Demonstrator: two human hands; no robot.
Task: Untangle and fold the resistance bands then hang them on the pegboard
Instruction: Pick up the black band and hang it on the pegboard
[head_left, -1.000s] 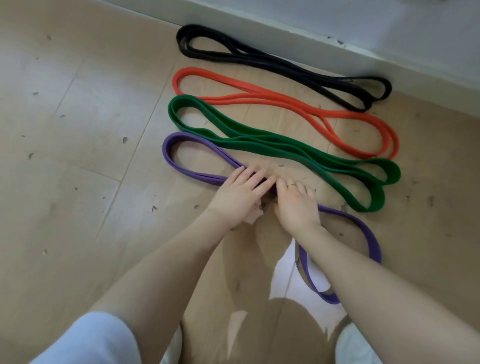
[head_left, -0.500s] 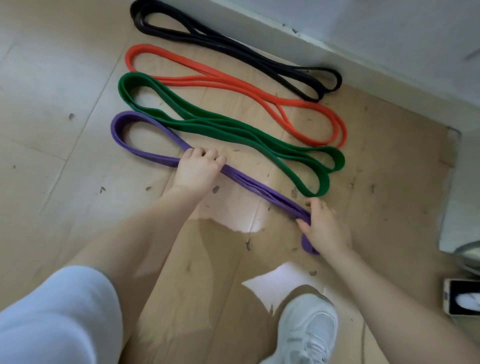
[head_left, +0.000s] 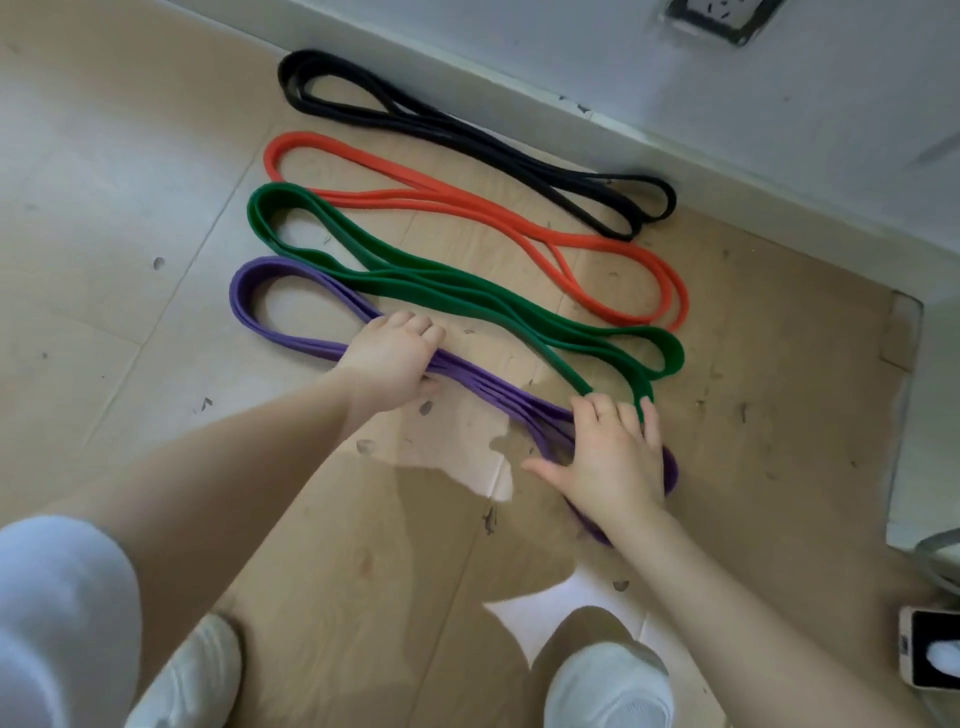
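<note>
Several folded resistance bands lie side by side on the wooden floor: black band (head_left: 467, 135) nearest the wall, then orange band (head_left: 519, 218), green band (head_left: 441, 286) and purple band (head_left: 249, 306) closest to me. My left hand (head_left: 389, 358) is curled over the middle of the purple band, gripping its strands. My right hand (head_left: 613, 457) lies flat with fingers spread on the purple band's right loop, pressing it to the floor; its fingertips touch the end of the green band. No pegboard is in view.
A white baseboard and wall (head_left: 675, 78) run behind the bands, with a wall socket (head_left: 719, 15) at top right. My white shoes (head_left: 608, 686) stand at the bottom. A phone (head_left: 930, 654) lies at the lower right beside a metal object (head_left: 940, 551).
My hands have moved apart along the purple band, the right one sliding to its right end and flattening there. The camera view has shifted.
</note>
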